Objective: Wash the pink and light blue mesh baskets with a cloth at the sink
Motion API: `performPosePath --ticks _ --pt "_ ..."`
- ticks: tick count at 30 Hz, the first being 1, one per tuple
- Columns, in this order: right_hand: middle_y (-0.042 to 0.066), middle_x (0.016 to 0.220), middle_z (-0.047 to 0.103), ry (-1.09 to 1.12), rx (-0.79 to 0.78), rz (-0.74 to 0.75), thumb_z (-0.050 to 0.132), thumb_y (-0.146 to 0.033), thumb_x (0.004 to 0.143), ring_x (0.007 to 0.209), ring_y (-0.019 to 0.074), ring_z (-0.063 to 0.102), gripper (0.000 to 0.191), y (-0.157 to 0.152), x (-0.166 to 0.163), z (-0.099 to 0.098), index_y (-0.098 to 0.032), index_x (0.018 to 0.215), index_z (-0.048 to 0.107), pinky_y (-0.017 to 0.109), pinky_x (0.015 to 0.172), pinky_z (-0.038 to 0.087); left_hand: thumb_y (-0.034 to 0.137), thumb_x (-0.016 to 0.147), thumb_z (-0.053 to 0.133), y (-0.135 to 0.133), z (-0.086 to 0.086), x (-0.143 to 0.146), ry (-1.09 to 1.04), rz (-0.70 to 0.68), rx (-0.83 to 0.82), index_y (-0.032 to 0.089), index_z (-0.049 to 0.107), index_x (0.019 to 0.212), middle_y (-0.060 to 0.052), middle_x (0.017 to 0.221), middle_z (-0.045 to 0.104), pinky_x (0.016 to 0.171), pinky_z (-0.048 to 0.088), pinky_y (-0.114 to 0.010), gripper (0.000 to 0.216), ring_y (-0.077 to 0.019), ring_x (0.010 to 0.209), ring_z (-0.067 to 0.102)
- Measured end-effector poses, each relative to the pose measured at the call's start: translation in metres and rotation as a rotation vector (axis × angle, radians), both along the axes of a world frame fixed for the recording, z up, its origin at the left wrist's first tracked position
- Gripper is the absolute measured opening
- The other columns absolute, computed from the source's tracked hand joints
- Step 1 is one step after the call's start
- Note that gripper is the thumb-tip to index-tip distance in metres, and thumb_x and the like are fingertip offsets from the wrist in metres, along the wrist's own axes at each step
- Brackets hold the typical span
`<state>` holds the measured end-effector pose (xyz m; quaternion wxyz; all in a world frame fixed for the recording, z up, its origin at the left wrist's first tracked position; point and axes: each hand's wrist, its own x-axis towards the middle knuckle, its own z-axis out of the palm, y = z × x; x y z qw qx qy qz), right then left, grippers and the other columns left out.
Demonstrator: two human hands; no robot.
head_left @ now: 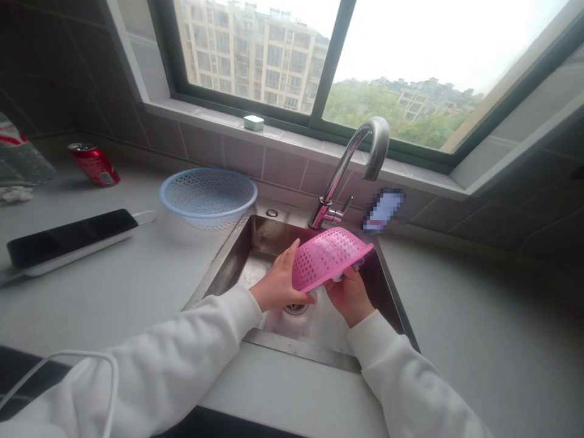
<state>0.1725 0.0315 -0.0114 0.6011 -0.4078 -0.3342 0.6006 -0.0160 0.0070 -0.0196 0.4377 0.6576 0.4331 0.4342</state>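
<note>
A pink plastic colander (326, 255) is tilted on its side over the steel sink (214, 277), its holed outer wall facing up. My left hand (281, 281) grips its left edge, thumb below and fingers against the wall. Under the right part of the rim is my right hand (349, 297), its fingers curled around a pale, crumpled, cloth-like piece (358, 266) pressed to the colander's inner side. Most of that piece is hidden by the rim and my fingers. Behind the colander rises the curved faucet (349, 164); no water stream shows.
Left of the sink stands a blue plastic basket (207, 210). Further left are a red can (94, 164), a clear bottle (22, 155) and a black-topped device (73, 240) with a cable. A small green-white box (253, 123) sits on the windowsill. A blurred-out item (384, 210) leans right of the faucet.
</note>
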Motion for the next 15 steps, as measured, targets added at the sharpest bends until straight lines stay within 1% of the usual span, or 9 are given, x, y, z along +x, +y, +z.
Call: performPosePath --ticks 2,4,6,8,10,12,13,14,15 --pt "0.003 0.105 0.078 -0.017 -0.018 0.005 0.08 -0.043 0.071 0.102 0.0282 0.073 0.037 0.0 0.0 -0.003 -0.029 0.102 0.068 0.046 0.081 0.064 0.033 0.048 0.099 0.0 0.001 0.001 -0.024 -0.004 -0.006 0.026 0.024 0.161 -0.02 0.164 0.027 0.125 0.008 -0.068 0.136 -0.0471 0.154 0.018" --pt "0.004 0.111 0.077 -0.066 0.008 0.069 0.078 -0.045 0.074 0.104 0.0289 0.073 0.037 -0.004 -0.006 -0.004 -0.028 0.106 0.067 0.047 0.083 0.063 0.035 0.045 0.1 0.0 0.002 0.003 -0.053 0.007 0.009 0.027 0.027 0.159 -0.019 0.159 0.032 0.126 0.011 -0.066 0.135 -0.0461 0.152 0.023" --pt "0.006 0.119 0.075 -0.122 0.06 0.147 0.077 -0.045 0.076 0.106 0.0293 0.072 0.041 -0.009 -0.016 -0.003 -0.028 0.111 0.066 0.048 0.088 0.061 0.036 0.046 0.1 -0.001 0.001 0.005 -0.09 0.038 0.026 0.027 0.027 0.158 -0.019 0.156 0.033 0.126 0.017 -0.064 0.135 -0.0444 0.15 0.027" --pt "0.007 0.122 0.073 -0.184 0.112 0.164 0.08 -0.042 0.073 0.106 0.0288 0.071 0.048 -0.012 -0.025 -0.004 -0.027 0.115 0.063 0.049 0.094 0.059 0.037 0.051 0.098 -0.003 0.001 0.006 -0.14 0.08 0.037 0.025 0.025 0.158 -0.019 0.156 0.032 0.125 0.021 -0.062 0.131 -0.043 0.149 0.03" --pt "0.005 0.11 0.075 -0.307 0.124 0.111 0.086 -0.035 0.063 0.098 0.0276 0.071 0.053 -0.011 -0.028 -0.005 -0.026 0.109 0.062 0.05 0.095 0.057 0.035 0.056 0.095 -0.004 0.001 0.006 -0.184 0.112 0.05 0.023 0.025 0.157 -0.02 0.157 0.031 0.124 0.023 -0.062 0.123 -0.0424 0.148 0.032" --pt "0.0 0.092 0.074 -0.464 0.101 0.05 0.089 -0.026 0.053 0.086 0.0253 0.069 0.053 -0.009 -0.028 -0.007 -0.025 0.098 0.061 0.05 0.093 0.056 0.032 0.059 0.092 -0.005 0.002 0.006 -0.197 0.131 0.062 0.022 0.026 0.156 -0.02 0.156 0.031 0.124 0.024 -0.062 0.117 -0.0422 0.147 0.033" --pt "-0.001 0.086 0.072 -0.508 0.092 0.031 0.088 -0.024 0.051 0.082 0.0242 0.067 0.051 -0.009 -0.027 -0.006 -0.025 0.094 0.061 0.05 0.092 0.055 0.03 0.06 0.091 -0.005 0.002 0.006 -0.194 0.14 0.067 0.022 0.026 0.155 -0.02 0.156 0.032 0.124 0.024 -0.062 0.115 -0.0421 0.146 0.034" --pt "-0.002 0.085 0.071 -0.504 0.092 0.022 0.088 -0.023 0.05 0.081 0.0236 0.066 0.05 -0.009 -0.027 -0.005 -0.025 0.092 0.06 0.049 0.091 0.056 0.029 0.06 0.09 -0.004 0.002 0.006 -0.185 0.15 0.073 0.022 0.027 0.155 -0.02 0.155 0.033 0.124 0.025 -0.061 0.115 -0.042 0.146 0.035" --pt "-0.001 0.088 0.072 -0.451 0.105 0.026 0.087 -0.024 0.053 0.082 0.0237 0.067 0.049 -0.01 -0.027 -0.003 -0.025 0.093 0.06 0.049 0.091 0.056 0.029 0.059 0.09 -0.004 0.003 0.007 -0.173 0.163 0.082 0.021 0.027 0.155 -0.02 0.155 0.033 0.124 0.024 -0.061 0.115 -0.042 0.145 0.035"
